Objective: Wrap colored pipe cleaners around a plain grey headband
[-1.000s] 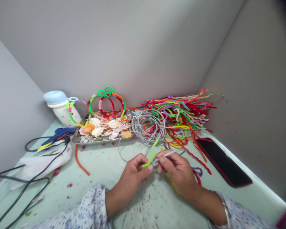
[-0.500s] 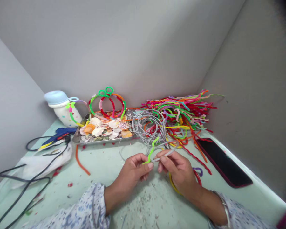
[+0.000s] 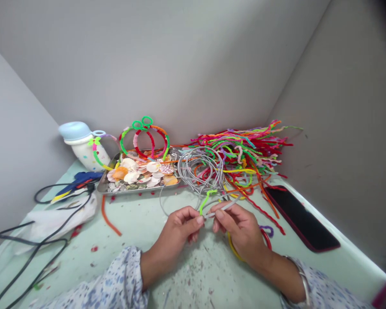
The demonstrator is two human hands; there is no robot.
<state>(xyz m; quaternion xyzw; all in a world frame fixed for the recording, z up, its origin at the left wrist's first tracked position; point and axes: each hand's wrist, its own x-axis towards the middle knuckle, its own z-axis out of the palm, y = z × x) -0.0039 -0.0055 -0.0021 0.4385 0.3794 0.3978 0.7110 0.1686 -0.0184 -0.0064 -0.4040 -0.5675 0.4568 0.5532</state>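
Pinching, left hand point(image 3: 179, 228): fingertips closed on green pipe cleaner point(image 3: 206, 198), curling toward 12 o'clock.
Gripping, right hand point(image 3: 238, 227): closed on grey wire point(image 3: 223, 207).
Lying at 12 o'clock: pipe cleaner pile point(image 3: 244, 154), shell tray point(image 3: 138, 176).

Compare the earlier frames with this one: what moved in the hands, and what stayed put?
The free end of the green pipe cleaner has become shorter and curled lower, as more of it sits at the fingertips where the left hand meets the grey band pinched by the right hand. Both hands kept their grip and barely shifted. The shell tray, pipe cleaner pile and phone stayed put.
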